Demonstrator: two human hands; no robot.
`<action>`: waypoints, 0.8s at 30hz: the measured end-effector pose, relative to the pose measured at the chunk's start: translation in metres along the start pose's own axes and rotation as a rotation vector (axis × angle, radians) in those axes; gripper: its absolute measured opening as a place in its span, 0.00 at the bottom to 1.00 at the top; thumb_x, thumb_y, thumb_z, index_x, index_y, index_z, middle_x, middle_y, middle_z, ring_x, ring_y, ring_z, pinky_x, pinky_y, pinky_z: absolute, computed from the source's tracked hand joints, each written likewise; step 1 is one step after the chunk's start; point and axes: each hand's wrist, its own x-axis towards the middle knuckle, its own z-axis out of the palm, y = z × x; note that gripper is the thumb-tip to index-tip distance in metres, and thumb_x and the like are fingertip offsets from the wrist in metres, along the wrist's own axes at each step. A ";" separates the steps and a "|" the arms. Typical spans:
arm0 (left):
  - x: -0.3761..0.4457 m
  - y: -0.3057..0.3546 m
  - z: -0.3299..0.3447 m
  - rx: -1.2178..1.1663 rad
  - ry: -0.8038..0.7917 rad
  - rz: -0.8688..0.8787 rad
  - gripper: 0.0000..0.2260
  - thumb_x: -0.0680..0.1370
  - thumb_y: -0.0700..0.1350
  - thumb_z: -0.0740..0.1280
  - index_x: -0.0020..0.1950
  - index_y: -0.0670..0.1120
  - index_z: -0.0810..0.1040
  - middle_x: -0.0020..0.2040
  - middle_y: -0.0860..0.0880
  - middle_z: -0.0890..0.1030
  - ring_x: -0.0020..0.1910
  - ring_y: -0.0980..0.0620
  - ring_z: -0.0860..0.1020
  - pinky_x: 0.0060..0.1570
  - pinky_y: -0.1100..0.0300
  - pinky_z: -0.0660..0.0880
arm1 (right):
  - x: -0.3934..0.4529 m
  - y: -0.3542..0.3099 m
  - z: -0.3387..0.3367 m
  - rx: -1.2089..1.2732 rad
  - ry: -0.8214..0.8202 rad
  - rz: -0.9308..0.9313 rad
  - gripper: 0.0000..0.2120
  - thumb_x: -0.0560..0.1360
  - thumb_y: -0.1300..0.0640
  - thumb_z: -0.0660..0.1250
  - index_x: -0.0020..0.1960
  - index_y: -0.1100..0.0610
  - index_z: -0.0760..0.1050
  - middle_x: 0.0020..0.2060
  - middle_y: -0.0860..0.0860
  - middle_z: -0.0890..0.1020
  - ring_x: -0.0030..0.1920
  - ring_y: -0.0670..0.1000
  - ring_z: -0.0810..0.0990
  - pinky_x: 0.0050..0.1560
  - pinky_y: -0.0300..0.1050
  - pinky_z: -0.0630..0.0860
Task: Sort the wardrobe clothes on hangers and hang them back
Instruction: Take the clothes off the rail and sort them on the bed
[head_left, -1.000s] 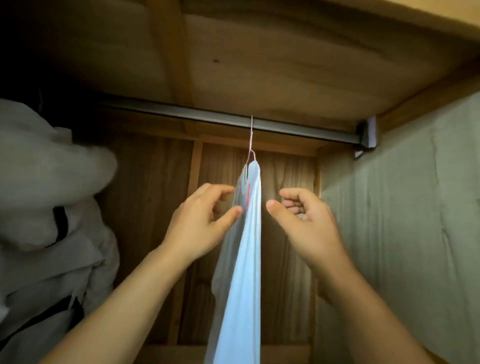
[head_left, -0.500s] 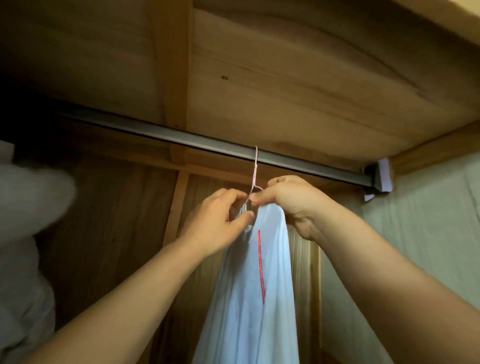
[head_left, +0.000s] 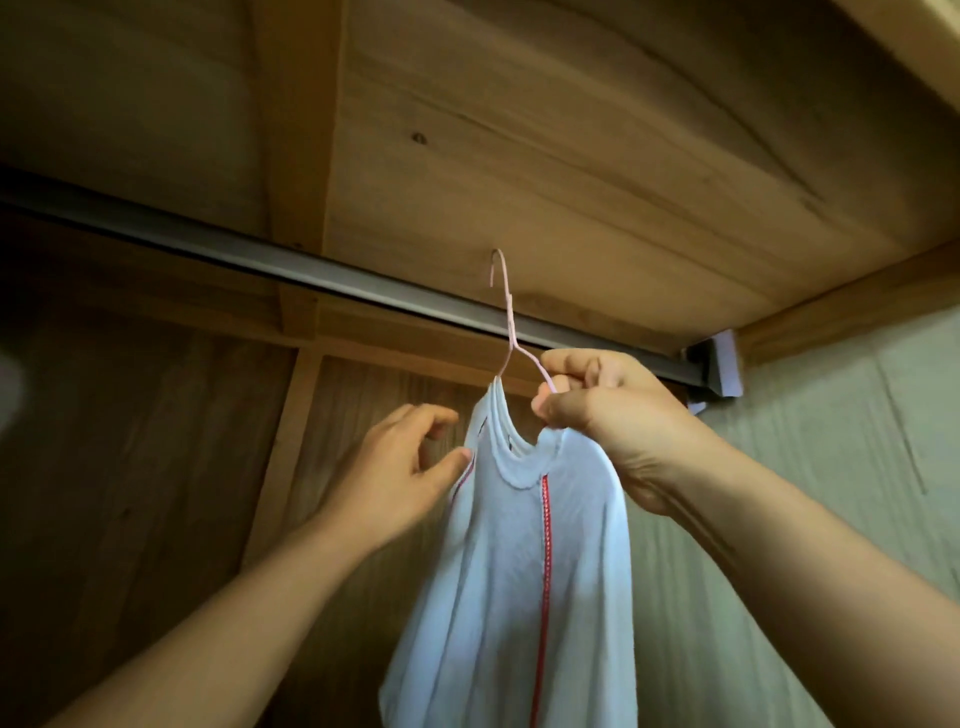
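Overhead, thin pink wire hanger (head_left: 508, 332) with its hook tip up against the wooden ceiling of the wardrobe (head_left: 571, 171), seemingly lifted off the grey metal rail (head_left: 311, 270) rather than resting on it (hard to be sure from this low angle). Hook end just in front of and slightly above the rail, so the coming move turns on that small gap: hook over the rail to hang, or out and down to take away. Long axis of the hanger's neck near upright, leaning a little to the left.

Draped from it, white thin-fabric garment with a red trim stripe (head_left: 519, 571), round neckline facing the camera, body hanging straight down between both forearms.

Right hand (head_left: 613, 415) nearer the hook, raised high, thumb and curled fingers pinching the hanger's right shoulder wire and the collar beneath it, wrist bent back. Left hand (head_left: 400, 467) lower and to the left, fingers loosely bent and spread, thumb tip touching the garment's left shoulder edge, holding nothing firmly.

Likely risk: thin fabric sliding off the wire on the unsupported left side.
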 end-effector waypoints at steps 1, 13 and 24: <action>-0.003 -0.001 0.006 -0.011 -0.005 -0.001 0.14 0.74 0.48 0.70 0.58 0.49 0.78 0.47 0.54 0.76 0.42 0.55 0.75 0.41 0.60 0.74 | -0.006 0.002 -0.005 -0.003 -0.007 0.008 0.08 0.71 0.75 0.61 0.46 0.68 0.75 0.27 0.50 0.67 0.29 0.45 0.64 0.34 0.38 0.63; -0.090 0.035 0.106 -0.179 -0.066 -0.015 0.27 0.72 0.60 0.58 0.65 0.46 0.74 0.62 0.49 0.75 0.59 0.51 0.73 0.56 0.61 0.67 | -0.151 0.050 -0.053 0.034 0.017 0.247 0.30 0.72 0.77 0.62 0.71 0.59 0.63 0.32 0.50 0.78 0.31 0.43 0.75 0.35 0.29 0.70; -0.244 0.097 0.190 -0.515 -0.556 -0.052 0.26 0.75 0.60 0.51 0.59 0.45 0.77 0.58 0.52 0.77 0.63 0.53 0.71 0.69 0.50 0.60 | -0.360 0.037 -0.083 0.080 0.092 0.506 0.31 0.68 0.69 0.66 0.69 0.58 0.65 0.38 0.52 0.77 0.40 0.46 0.75 0.46 0.32 0.71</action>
